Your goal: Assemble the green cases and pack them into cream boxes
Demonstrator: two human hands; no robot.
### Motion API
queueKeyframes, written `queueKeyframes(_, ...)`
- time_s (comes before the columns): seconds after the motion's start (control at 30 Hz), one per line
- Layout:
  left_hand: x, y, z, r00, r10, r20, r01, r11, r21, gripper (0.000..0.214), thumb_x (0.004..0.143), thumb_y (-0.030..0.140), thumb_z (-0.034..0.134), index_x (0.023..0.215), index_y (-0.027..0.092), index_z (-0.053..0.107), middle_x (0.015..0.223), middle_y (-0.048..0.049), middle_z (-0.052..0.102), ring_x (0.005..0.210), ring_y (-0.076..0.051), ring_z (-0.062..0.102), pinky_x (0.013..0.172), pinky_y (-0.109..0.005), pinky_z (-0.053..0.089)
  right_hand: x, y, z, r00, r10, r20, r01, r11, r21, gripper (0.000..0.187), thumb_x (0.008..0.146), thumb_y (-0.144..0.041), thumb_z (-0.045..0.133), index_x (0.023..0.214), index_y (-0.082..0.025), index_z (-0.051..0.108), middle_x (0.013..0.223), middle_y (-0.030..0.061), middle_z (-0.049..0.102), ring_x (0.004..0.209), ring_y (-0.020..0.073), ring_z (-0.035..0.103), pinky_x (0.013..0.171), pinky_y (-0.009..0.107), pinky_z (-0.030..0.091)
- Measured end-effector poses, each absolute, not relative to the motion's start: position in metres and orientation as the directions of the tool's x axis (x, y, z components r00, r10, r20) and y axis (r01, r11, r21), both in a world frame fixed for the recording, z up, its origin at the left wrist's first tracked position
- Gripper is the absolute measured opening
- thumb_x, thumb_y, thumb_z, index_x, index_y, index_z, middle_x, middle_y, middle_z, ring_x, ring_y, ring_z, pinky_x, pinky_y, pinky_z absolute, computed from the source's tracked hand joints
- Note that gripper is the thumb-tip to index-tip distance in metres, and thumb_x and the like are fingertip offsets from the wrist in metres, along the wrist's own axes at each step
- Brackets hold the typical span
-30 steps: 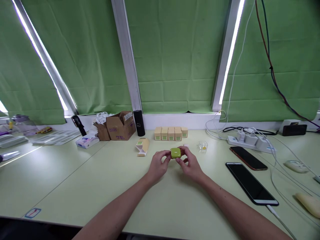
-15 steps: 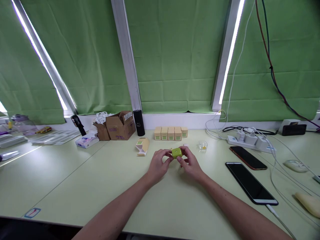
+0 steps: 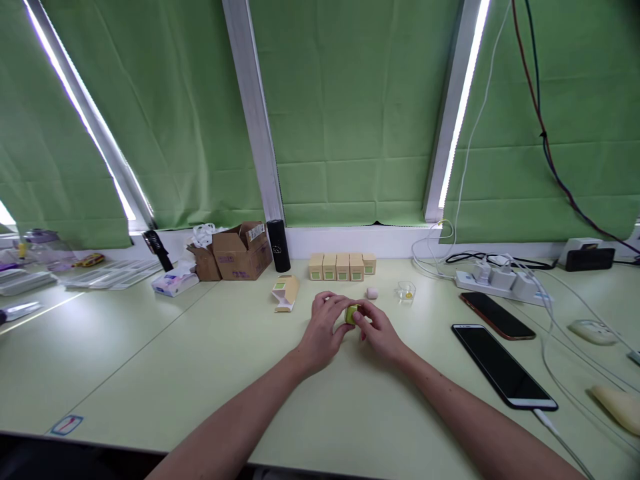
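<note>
Between my two hands I hold a small glossy green earbud case [image 3: 351, 314] just above the table, most of it covered by fingers. My left hand [image 3: 325, 327] wraps over its left side and top, its fingers bent around it. On the other side, my right hand [image 3: 379, 329] pinches the case with thumb and index finger. Behind the hands lies a small whitish rounded piece [image 3: 371, 293]. A clear little tray [image 3: 405, 291] with something yellow in it stands further right. To the left, an opened small carton [image 3: 285, 293] lies on its side.
Several small tan boxes [image 3: 342, 268] stand in rows at the back, right of a black cylinder [image 3: 278, 246] and a brown cardboard box [image 3: 243, 252]. Two phones [image 3: 503, 367], a power strip [image 3: 500, 285] and loose white cables occupy the right. A tissue pack [image 3: 175, 281] lies left.
The green case has been turned between my hands and is more covered now. My left hand has come further over it. The whitish piece behind has come into fuller view.
</note>
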State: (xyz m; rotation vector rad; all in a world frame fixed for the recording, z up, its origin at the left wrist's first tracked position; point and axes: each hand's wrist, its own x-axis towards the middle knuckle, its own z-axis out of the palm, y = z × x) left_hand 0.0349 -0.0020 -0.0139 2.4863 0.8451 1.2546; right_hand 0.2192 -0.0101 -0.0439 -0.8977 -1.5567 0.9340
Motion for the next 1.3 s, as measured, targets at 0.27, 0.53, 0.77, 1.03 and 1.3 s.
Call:
queueKeyframes(0.27, 0.028, 0.027, -0.02, 0.12, 0.852, 0.51, 0.275, -0.522, 0.807, 0.043, 0.084, 0.023, 0.073, 0.125, 0.027, 0.06, 0.132, -0.0092, 0.065, 0.122, -0.025, 0.061, 0.102, -0.044, 0.045, 0.227, -0.005, -0.048, -0.227, 0.803, 0.551, 0.726, 0.516, -0.454, 0.025, 0.098, -0.018, 0.048, 0.113, -0.021, 0.068, 0.118, 0.0104, 0.07, 0.113, 0.0281, 0.059, 0.097, 0.045, 0.049)
queueKeyframes(0.53, 0.025, 0.036, -0.021, 0.111, 0.9, 0.421, 0.089, -0.431, 0.898, 0.046, 0.076, 0.027, 0.078, 0.116, 0.024, 0.057, 0.125, -0.009, 0.073, 0.122, -0.027, 0.067, 0.091, -0.036, 0.044, 0.217, 0.014, -0.044, -0.366, 0.814, 0.451, 0.894, 0.442, -0.073, 0.041, 0.092, -0.011, 0.052, 0.13, -0.019, 0.064, 0.149, 0.0116, 0.056, 0.13, 0.0343, 0.044, 0.107, 0.049, 0.036)
queueKeyframes(0.77, 0.026, 0.032, -0.019, 0.126, 0.893, 0.433, 0.098, -0.446, 0.89, 0.046, 0.076, 0.028, 0.078, 0.116, 0.025, 0.057, 0.125, -0.0088, 0.073, 0.122, -0.027, 0.067, 0.092, -0.036, 0.043, 0.212, 0.036, -0.036, -0.39, 0.843, 0.371, 0.897, 0.438, -0.052, 0.034, 0.088, -0.008, 0.054, 0.117, -0.018, 0.068, 0.133, 0.012, 0.067, 0.121, 0.0329, 0.048, 0.099, 0.046, 0.035)
queueKeyframes(1.03, 0.028, 0.026, -0.016, 0.114, 0.879, 0.462, 0.115, -0.474, 0.873, 0.044, 0.077, 0.026, 0.078, 0.116, 0.025, 0.057, 0.126, -0.0087, 0.072, 0.122, -0.026, 0.066, 0.095, -0.037, 0.043, 0.215, 0.026, -0.035, -0.343, 0.805, 0.483, 0.899, 0.431, -0.079, 0.033, 0.091, -0.007, 0.052, 0.118, -0.018, 0.068, 0.132, 0.0129, 0.068, 0.122, 0.0325, 0.051, 0.102, 0.046, 0.035)
queueKeyframes(1.3, 0.032, 0.023, -0.016, 0.134, 0.864, 0.486, 0.121, -0.501, 0.857, 0.044, 0.078, 0.024, 0.077, 0.117, 0.025, 0.057, 0.126, -0.0092, 0.072, 0.121, -0.027, 0.067, 0.098, -0.039, 0.042, 0.227, -0.001, -0.037, -0.159, 0.697, 0.699, 0.767, 0.533, -0.357, 0.026, 0.093, -0.009, 0.048, 0.097, -0.022, 0.071, 0.097, 0.0111, 0.074, 0.091, 0.0277, 0.064, 0.083, 0.042, 0.048)
